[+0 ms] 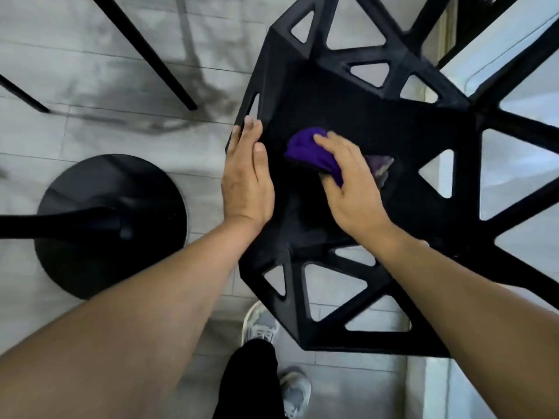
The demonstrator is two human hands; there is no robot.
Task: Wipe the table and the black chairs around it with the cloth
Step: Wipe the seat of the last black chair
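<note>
Looked straight down onto a black chair [378,125] with triangular cut-outs, spread from the centre out to 3 o'clock. Gripped a bunched purple cloth [302,151] in the right hand [351,189], fingers curled over the top of it, and pressed it against the chair's seat just right of centre; blurred at the cloth's loose end toward 3 o'clock. Laid the left hand [246,179] flat on the seat's edge at 9 o'clock of the cloth, fingers straight and pressed together, tips toward 12 o'clock, near the cloth but apart from it. Stood on a grey tiled floor [36,71] in grey sneakers [261,323] and black trousers [251,382] at 6 o'clock, just beside the chair's near edge. Showed a round black pedestal base [99,267] at 9 o'clock, its column running off the left border, and thin black legs [145,52] slanting across the floor at 11 o'clock.
</note>
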